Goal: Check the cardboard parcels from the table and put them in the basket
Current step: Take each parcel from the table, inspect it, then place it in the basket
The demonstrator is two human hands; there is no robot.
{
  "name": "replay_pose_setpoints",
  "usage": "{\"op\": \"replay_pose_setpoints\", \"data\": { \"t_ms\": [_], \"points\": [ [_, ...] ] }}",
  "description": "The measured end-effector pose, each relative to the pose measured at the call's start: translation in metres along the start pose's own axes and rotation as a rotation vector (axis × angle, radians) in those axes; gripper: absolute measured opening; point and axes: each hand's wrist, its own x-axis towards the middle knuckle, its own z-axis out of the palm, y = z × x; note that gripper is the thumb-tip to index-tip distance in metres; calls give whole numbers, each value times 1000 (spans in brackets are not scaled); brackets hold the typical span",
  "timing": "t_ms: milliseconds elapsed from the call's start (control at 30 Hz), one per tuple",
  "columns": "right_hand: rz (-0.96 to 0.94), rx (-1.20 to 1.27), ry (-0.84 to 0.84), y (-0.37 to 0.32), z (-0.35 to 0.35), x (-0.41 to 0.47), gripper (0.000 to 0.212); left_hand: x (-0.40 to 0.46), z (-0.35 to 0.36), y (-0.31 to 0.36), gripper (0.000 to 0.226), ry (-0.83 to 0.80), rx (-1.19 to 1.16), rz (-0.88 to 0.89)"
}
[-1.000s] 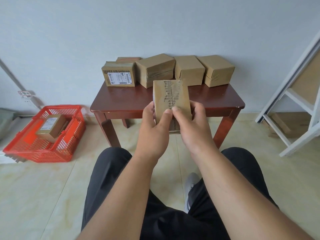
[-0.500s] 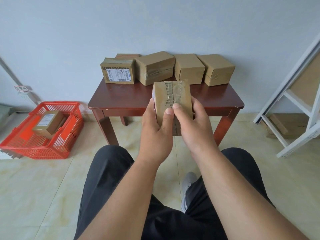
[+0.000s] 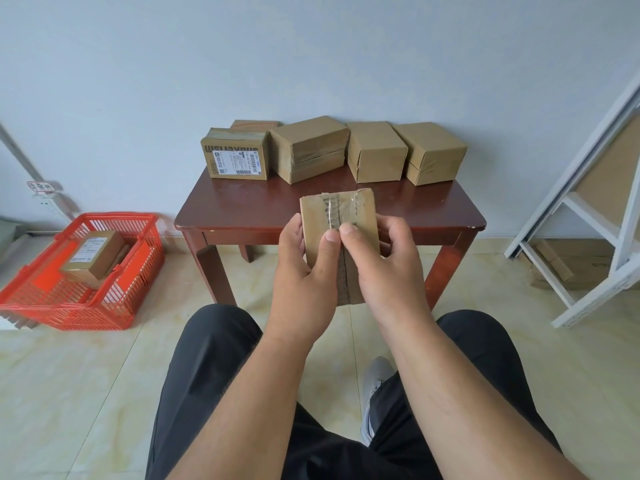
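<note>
I hold a taped cardboard parcel [image 3: 337,213] upright in front of the table's near edge. My left hand [image 3: 306,268] grips its left side and my right hand [image 3: 382,261] grips its right side, both thumbs pressed on the taped front seam. Several more cardboard parcels stand in a row at the back of the dark wooden table [image 3: 242,209]; the leftmost one [image 3: 237,157] shows a white shipping label. On the floor to the left is a red plastic basket [image 3: 135,271] with a labelled parcel [image 3: 93,254] inside.
A white frame [image 3: 588,216] leans against the wall at the right, with cardboard pieces on the floor under it. My knees in black trousers are below my arms. A wall socket with a tag sits at the far left.
The parcel stays gripped by both hands in front of the table. The view has shifted slightly, so the table and basket sit a little lower and to the right.
</note>
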Motion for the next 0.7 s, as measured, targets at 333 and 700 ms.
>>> {"op": "replay_pose_setpoints", "data": {
  "t_ms": [333, 700],
  "points": [
    [-22, -9, -18, -3, 0, -6, 27, 2, 0, 6, 22, 71, -48, -57],
    [24, -36, -13, -15, 4, 4, 34, 3, -3, 10, 41, 93, -48, -101]
  ]
}}
